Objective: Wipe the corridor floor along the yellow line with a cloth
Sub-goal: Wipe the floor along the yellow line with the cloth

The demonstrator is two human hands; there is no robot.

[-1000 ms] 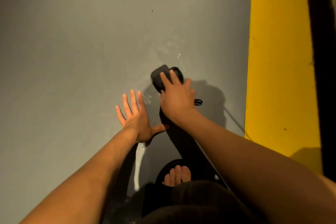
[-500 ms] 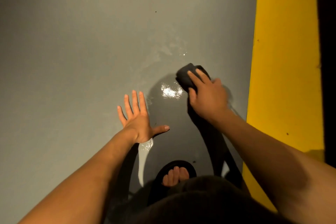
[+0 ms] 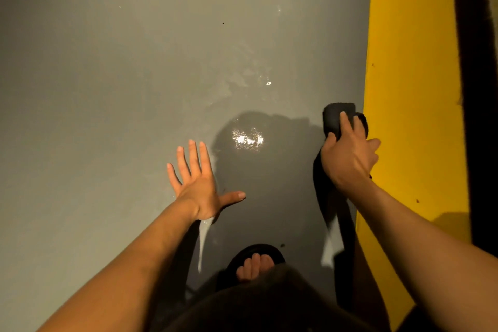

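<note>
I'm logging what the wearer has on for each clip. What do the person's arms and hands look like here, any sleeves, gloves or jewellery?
Both forearms are bare up to the frame edge: no sleeves show. The left hand and the right hand wear no gloves, and no rings, watch or wristband can be seen. The fingers are uncovered, with short nails.

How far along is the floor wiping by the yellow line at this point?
Done: a wet, glinting patch on the grey floor. In hand: the right hand presses the dark cloth beside the yellow line; the left hand lies flat. Left: the dry floor farther ahead.
</note>
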